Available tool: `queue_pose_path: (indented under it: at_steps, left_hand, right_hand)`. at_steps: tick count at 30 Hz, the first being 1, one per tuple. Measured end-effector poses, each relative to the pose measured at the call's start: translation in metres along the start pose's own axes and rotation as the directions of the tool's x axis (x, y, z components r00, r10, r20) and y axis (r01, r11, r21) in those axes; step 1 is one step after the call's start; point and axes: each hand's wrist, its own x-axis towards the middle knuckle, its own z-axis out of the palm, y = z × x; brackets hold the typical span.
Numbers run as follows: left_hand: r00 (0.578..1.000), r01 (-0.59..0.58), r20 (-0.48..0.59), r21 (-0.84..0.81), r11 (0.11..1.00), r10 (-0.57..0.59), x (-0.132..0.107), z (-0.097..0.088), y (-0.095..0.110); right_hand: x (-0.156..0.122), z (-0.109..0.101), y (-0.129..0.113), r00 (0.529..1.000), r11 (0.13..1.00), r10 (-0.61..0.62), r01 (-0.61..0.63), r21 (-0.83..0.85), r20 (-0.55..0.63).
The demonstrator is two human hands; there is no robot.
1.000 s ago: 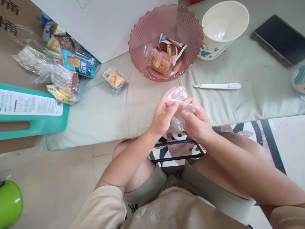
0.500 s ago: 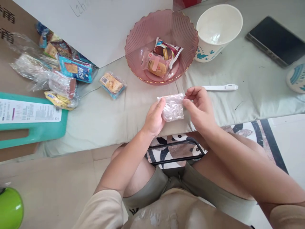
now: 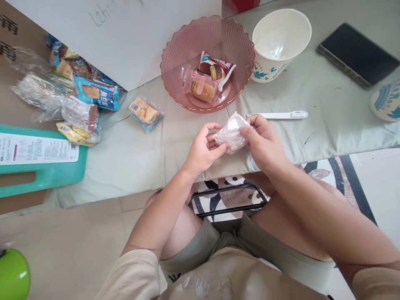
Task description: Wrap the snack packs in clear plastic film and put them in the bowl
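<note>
The wrapper is clear and crinkled, with a whitish sheen. The bowl is translucent pink, ribbed, with a gold rim. The cup is white with teal leaves. The cloth is pale green. The mat is black and white, seemingly printed with pandas. The board is teal, its label white.

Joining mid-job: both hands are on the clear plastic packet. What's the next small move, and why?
Probably pull the two grips apart to tear it open. The left hand and right hand pinch opposite sides of the clear plastic packet, held over the mat edge just short of the pink bowl; whether anything is inside, I cannot tell.
</note>
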Motion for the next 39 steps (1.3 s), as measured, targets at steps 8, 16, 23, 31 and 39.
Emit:
queue_pose_path:
  at_steps: [8,16,23,31,39]
  left_hand:
    - [0.996,-0.013,0.093,0.073,0.997,0.006,-0.001,-0.012,0.006]
    - [0.982,-0.132,-0.096,0.276,0.952,0.164,0.002,-0.007,0.009]
    - [0.937,-0.210,-0.229,0.236,0.949,0.264,0.004,-0.005,0.006]
    - [0.959,-0.196,-0.202,0.036,0.980,0.199,0.006,-0.009,0.000]
    - [0.992,-0.115,-0.047,0.014,0.993,0.116,0.003,-0.004,0.001]
  right_hand:
    - [0.003,-0.008,-0.010,0.977,0.997,0.017,0.000,-0.083,0.210]
    - [0.005,-0.008,-0.006,0.987,0.960,-0.111,0.138,-0.245,0.119]
    - [0.004,-0.005,-0.009,0.994,0.975,-0.075,0.091,-0.205,0.082]
    - [0.002,0.002,-0.003,0.968,0.995,-0.003,0.029,-0.099,0.251]
    - [0.001,0.002,-0.004,0.991,0.998,-0.045,0.050,-0.031,0.122]
